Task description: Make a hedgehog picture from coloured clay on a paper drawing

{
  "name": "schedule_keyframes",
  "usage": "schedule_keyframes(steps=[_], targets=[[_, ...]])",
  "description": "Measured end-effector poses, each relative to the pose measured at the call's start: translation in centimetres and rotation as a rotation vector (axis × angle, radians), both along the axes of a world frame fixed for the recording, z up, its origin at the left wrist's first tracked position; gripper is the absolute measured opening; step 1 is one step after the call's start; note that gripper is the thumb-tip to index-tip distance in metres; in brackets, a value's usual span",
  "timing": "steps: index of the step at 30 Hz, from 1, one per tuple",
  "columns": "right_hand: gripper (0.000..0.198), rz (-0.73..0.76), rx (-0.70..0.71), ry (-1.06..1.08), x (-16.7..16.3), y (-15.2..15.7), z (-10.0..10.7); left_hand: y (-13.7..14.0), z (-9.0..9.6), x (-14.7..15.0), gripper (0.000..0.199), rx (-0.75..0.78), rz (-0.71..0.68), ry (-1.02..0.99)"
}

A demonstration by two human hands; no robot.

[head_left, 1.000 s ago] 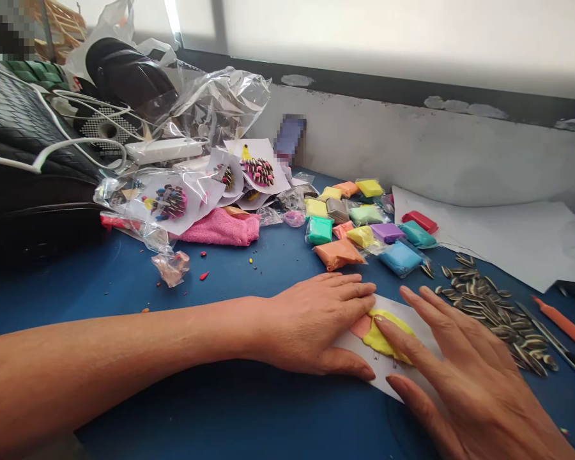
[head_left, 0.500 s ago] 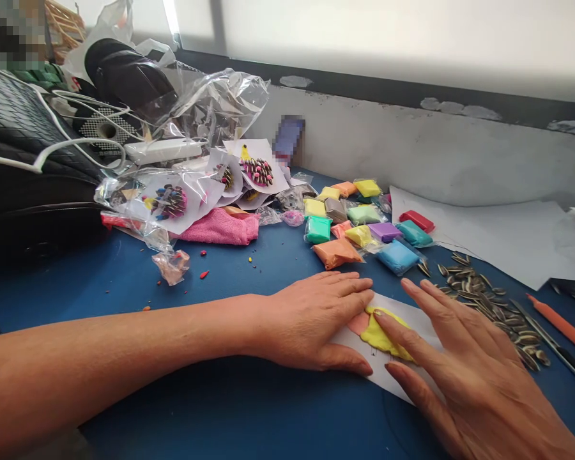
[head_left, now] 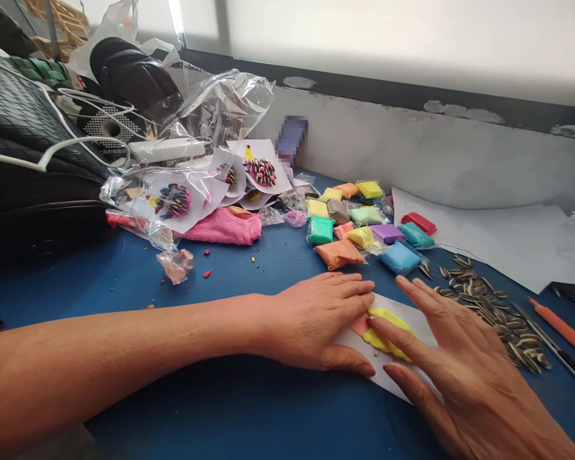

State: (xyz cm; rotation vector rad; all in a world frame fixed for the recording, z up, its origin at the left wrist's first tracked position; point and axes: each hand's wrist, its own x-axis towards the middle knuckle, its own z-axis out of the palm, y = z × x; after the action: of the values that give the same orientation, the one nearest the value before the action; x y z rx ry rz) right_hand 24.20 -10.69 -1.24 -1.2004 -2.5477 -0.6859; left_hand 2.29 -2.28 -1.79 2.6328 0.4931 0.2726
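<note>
My left hand (head_left: 330, 322) lies flat on the left part of a small white paper (head_left: 395, 383), fingers stretched out and thumb along its lower edge. Spread on that paper is a flattened patch of yellow modelling clay (head_left: 388, 345), joined at its left by a pink piece of clay (head_left: 360, 324). My right hand (head_left: 460, 358) hovers over the paper's right side with fingers apart. Its index fingertip touches the yellow clay near the border with the pink. Part of the yellow patch is hidden under that finger. A few drawn lines show just below the clay.
Wrapped clay packets (head_left: 340, 254) in several colours lie behind my hands. Striped sunflower seeds (head_left: 489, 306) are heaped at the right, beside an orange pencil-like stick (head_left: 563, 326). Further left are a pink cloth (head_left: 225, 227), seed-covered clay pictures (head_left: 261, 171) and a black bag (head_left: 33, 217).
My right index fingertip has slid slightly left across the yellow clay toward the pink part. My left hand stays flat on the paper. The view has shifted a little.
</note>
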Motion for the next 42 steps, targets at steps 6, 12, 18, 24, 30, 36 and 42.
schedule_keyframes(steps=[6,12,18,24,30,36,42], targets=[[0.037,-0.007,0.007,-0.005,0.2,0.1,-0.1,0.0,-0.1,-0.1,0.079,-0.003,-0.001,0.02],[0.037,-0.004,0.015,-0.001,0.5,0.1,-0.2,0.0,0.2,0.0,0.08,-0.008,0.006,0.033],[0.037,0.012,-0.011,0.049,1.0,-0.2,0.1,0.0,0.2,-0.1,0.082,-0.005,0.007,0.012],[0.037,0.04,-0.006,0.024,0.5,-0.2,0.2,0.0,0.1,0.0,0.078,0.001,0.005,0.031],[0.034,0.029,-0.005,0.041,0.7,-0.2,0.0,0.0,0.2,-0.1,0.079,-0.018,0.002,0.008],[0.035,0.009,0.007,0.049,1.5,-0.2,-0.3,0.0,0.1,0.0,0.08,-0.021,0.01,0.002],[0.037,0.008,-0.003,0.033,1.1,-0.3,-0.3,0.0,0.1,-0.1,0.081,-0.023,0.007,0.009]])
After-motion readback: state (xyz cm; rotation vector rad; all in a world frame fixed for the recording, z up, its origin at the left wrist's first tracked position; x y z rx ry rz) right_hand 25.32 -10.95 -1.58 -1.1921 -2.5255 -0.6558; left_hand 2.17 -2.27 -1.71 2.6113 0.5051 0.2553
